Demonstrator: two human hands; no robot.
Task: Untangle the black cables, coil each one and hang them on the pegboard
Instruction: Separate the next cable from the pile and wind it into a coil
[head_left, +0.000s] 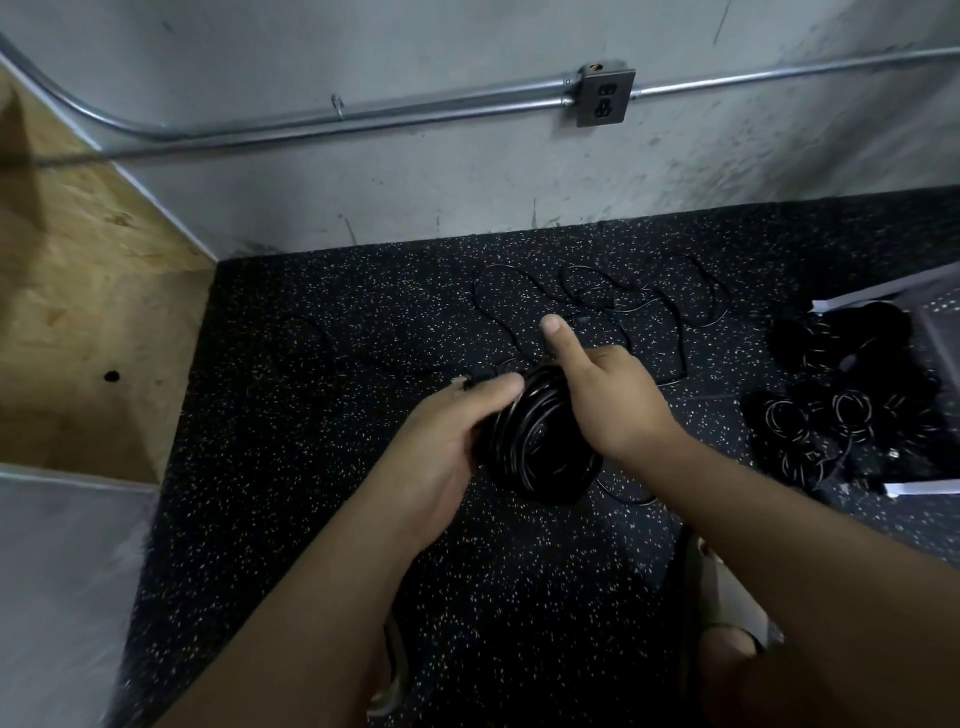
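Your left hand (441, 441) and right hand (618, 410) grip a part-wound coil (535, 441); loose cable (597, 296) remains; finished coils (841, 415) apparently await hanging.

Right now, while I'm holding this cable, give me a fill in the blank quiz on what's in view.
The left hand and right hand both grip one ____ cable coil.
Loose cable lies uncoiled on the speckled ____.
The outlet sits on the ____.
The pile of coils lies on the person's ____ side.
Missing words: black; floor; wall; right.
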